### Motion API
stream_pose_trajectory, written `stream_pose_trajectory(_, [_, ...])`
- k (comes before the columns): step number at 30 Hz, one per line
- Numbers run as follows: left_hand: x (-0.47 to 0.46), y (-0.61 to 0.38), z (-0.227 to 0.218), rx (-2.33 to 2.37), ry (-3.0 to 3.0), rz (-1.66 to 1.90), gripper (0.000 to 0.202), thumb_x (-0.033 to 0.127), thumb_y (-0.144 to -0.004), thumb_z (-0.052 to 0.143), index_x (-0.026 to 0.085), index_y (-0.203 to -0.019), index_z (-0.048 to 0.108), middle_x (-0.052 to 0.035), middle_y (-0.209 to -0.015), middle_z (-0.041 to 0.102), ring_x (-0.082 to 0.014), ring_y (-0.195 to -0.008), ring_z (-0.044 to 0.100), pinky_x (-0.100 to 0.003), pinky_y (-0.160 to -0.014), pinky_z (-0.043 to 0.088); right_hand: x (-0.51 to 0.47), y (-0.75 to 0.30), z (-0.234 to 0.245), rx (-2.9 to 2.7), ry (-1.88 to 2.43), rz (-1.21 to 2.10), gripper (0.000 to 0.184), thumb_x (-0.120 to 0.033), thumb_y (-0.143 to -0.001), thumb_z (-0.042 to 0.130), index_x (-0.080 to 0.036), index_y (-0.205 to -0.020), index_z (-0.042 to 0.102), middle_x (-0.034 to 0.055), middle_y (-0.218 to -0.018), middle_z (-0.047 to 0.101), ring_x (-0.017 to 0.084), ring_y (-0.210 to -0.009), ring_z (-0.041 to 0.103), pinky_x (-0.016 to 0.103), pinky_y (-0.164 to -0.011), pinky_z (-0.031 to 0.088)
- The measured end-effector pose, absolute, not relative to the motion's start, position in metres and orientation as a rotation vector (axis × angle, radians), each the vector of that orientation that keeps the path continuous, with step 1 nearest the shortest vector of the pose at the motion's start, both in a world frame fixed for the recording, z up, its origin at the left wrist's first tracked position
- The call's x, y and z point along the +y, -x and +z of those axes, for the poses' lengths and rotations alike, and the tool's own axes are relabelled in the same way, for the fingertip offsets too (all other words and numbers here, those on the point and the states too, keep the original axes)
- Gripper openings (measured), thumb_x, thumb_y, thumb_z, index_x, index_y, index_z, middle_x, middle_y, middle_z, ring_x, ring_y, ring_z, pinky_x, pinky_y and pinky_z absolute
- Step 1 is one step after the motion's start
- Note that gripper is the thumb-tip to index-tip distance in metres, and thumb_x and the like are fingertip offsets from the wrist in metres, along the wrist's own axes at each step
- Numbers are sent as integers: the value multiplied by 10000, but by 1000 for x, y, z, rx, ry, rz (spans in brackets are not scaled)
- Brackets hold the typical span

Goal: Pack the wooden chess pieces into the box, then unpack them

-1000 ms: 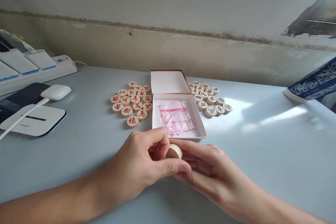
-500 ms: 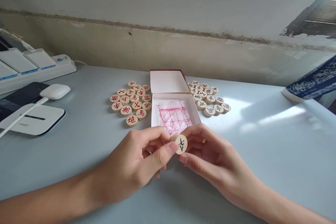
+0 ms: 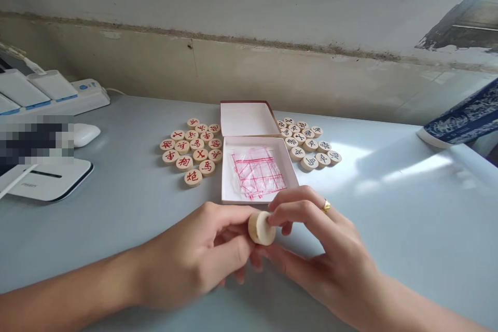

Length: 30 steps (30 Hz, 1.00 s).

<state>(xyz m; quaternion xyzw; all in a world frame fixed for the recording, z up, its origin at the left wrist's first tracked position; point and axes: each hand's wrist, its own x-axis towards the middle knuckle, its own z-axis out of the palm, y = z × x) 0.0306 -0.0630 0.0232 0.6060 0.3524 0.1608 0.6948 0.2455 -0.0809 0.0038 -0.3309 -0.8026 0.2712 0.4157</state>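
Observation:
Between my two hands, just in front of the open box, is a round wooden xiangqi piece (image 3: 262,228), its blank face showing. My left hand (image 3: 206,254) closes on the piece's left side with thumb and fingers. The right hand (image 3: 322,249), a gold ring on one finger, pinches it with a fingertip on the blank face and the thumb below. In the white box (image 3: 230,192) lies a plastic-wrapped sheet with red lines (image 3: 260,174). Red-marked pieces (image 3: 191,151) lie to the box's left, dark-marked pieces (image 3: 307,145) to its right.
The box's lid (image 3: 247,118) is folded back toward the wall. At left are a power strip (image 3: 91,96) with chargers, a white earbud case (image 3: 87,135) and a flat white device (image 3: 58,181) with a cable. A blue patterned object (image 3: 462,116) stands at the right.
The piece has turned from its dark-marked face to its blank face and moved slightly nearer to me. My right fingers have shifted onto its face. The view has shifted slightly.

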Motion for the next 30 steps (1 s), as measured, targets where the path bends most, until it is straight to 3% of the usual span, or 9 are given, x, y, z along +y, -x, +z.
stream_pose_trajectory(3, [-61,-30,26,729,-1352,358,126,292,-957,571,189,-936,641,32,-797,573,-87,-690,528,-147,-616,476,-81,-246,4,-2059,830,568,174,-79,-948,656,-206,-1047,590,-7,-1028,615,75,-877,615,163,-822,516])
stream_pose_trajectory(8, [-60,-29,23,768,-1331,332,347,498,-1035,492,204,-996,671,21,-827,568,-96,-720,562,-159,-609,510,-79,-249,6,-2108,786,486,175,-52,-963,620,-179,-1084,614,20,-1058,635,89,-936,640,178,-866,522])
stream_pose_trajectory(12, [-61,-30,19,782,-1309,363,277,475,-1008,574,257,-1097,720,34,-813,582,-87,-726,573,-139,-604,531,-75,-250,8,-2105,791,540,244,-25,-947,596,-166,-1146,593,22,-1027,651,92,-932,638,170,-845,534])
stream_pose_trajectory(18, [-59,-32,17,810,-1176,437,316,384,-934,708,287,-1233,738,28,-789,635,-90,-716,579,-138,-599,539,-75,-252,10,-2097,753,503,202,-2,-948,591,-159,-1069,630,23,-970,673,94,-881,653,182,-822,548])
stream_pose_trajectory(25, [-59,-34,20,894,-1144,537,378,262,-835,796,253,-1207,730,-4,-907,713,-125,-787,620,-172,-630,572,-77,-254,12,-2148,732,496,268,15,-942,559,-200,-1091,619,51,-1037,677,133,-924,678,233,-841,592])
stream_pose_trajectory(30, [-61,-31,20,881,-1204,581,312,238,-857,761,248,-1166,719,-19,-1005,713,-150,-857,636,-169,-600,567,-77,-255,12,-2166,736,493,257,-7,-951,560,-203,-1104,627,60,-1071,675,140,-953,675,247,-873,588])
